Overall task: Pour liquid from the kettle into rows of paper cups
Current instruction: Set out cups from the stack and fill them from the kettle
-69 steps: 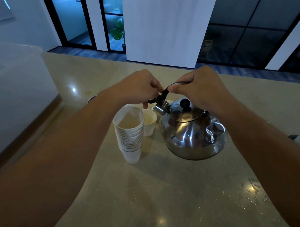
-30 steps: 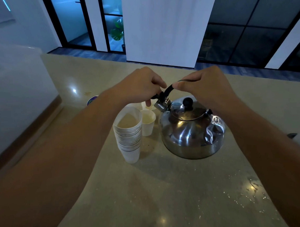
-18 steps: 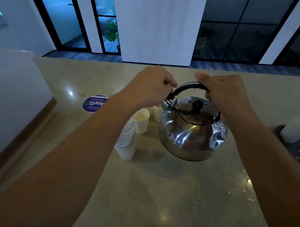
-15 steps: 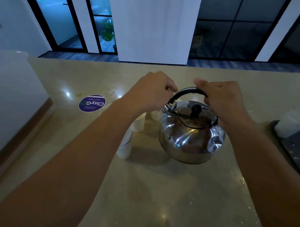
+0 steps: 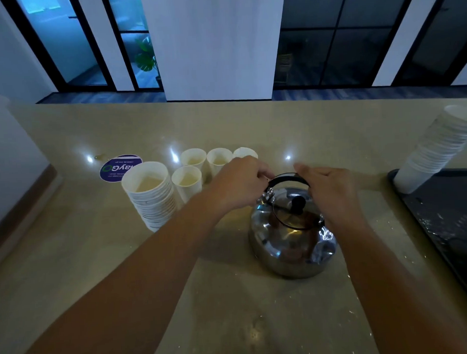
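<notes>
Office pantry or reception counter, not home kitchen. Long beige stone countertop with round branded sticker. Two tall stacks of disposable paper cups (second stack leaning at right). Beyond: black-framed glass partitions, white column, potted plant in corridor, blue-grey carpet-like flooring.

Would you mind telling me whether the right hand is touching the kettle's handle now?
Touching: the head view shows the right hand with fingers curled over the black handle of the kettle.
</notes>
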{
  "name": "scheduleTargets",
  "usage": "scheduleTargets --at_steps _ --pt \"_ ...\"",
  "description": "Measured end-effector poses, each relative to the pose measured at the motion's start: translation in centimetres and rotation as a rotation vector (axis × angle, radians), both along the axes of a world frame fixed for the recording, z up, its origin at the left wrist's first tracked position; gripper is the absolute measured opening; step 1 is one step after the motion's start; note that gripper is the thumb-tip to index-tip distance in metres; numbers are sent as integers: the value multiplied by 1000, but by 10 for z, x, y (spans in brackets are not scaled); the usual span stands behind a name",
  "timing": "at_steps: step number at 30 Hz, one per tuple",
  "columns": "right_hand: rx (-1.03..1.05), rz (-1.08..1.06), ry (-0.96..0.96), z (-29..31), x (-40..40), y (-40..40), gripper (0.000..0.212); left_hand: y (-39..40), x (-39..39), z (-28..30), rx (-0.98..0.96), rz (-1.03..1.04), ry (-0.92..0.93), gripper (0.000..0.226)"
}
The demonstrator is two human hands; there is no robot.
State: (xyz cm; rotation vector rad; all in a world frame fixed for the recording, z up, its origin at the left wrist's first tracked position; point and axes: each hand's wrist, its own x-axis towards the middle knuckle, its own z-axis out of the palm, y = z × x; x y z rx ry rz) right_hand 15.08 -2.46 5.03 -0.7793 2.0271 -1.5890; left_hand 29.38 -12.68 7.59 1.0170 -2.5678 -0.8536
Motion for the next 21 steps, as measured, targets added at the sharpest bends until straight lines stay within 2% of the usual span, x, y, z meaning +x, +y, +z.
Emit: scheduleTargets --at_steps 9,13,16,17,20,21 --pt "37 -93 63 -17 -9 13 57 9 -16 -24 22 47 110 32" --pt "30 -90 106 -21 -10 14 61 17 -9 -36 67 81 182 38" --pt "33 -94 162 -23 -7 15 56 28 5 -51 42 74 215 43" --pt "50 -90 210 -22 -7 16 55 31 10 -56 40 69 241 42" --pt "178 -78 526 -19 -8 17 42 46 35 -67 -47 79 352 39" --pt "159 -89 611 -19 -8 17 36 52 45 -70 -93 109 400 38"
